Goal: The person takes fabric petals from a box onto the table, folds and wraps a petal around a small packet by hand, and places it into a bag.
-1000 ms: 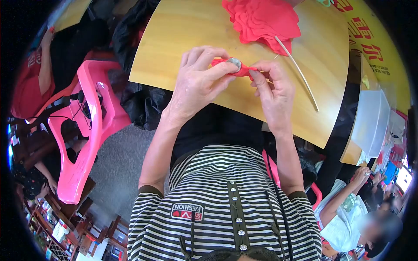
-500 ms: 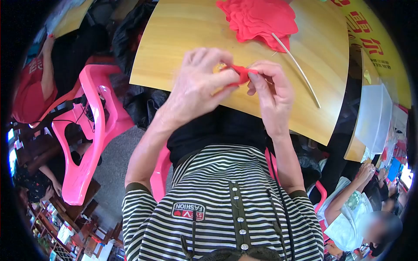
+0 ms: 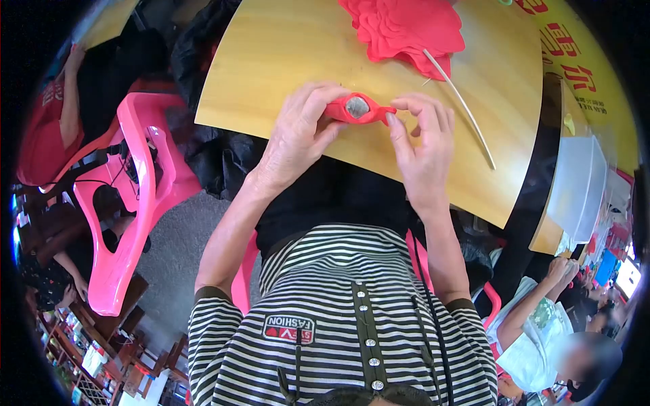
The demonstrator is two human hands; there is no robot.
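Observation:
Above the near edge of the wooden table, my left hand (image 3: 298, 135) is closed on a small red piece of soft sheet material (image 3: 372, 116). This piece curls around something grey and rounded (image 3: 357, 107), whose end faces up at me. On the other side, my right hand (image 3: 423, 149) pinches a narrow twisted end of the same red piece between thumb and forefinger, its other fingers loosely bent. Farther back lies a pile of red petal-like sheets (image 3: 413, 34) with wavy edges. A thin pale stick (image 3: 467, 111) rests with one end on the pile and slants toward the right.
The wooden tabletop (image 3: 264, 61) reaches to my lap. A pink plastic chair (image 3: 139, 196) stands at left. At right are a yellow banner (image 3: 589, 81), a translucent plastic box (image 3: 575, 189) and a seated person in a white top (image 3: 535, 338). Another person in red (image 3: 57, 139) sits at left.
My left hand has shifted its grip and turned the red piece, so the grey rounded end now shows. My right hand still pinches the twisted end.

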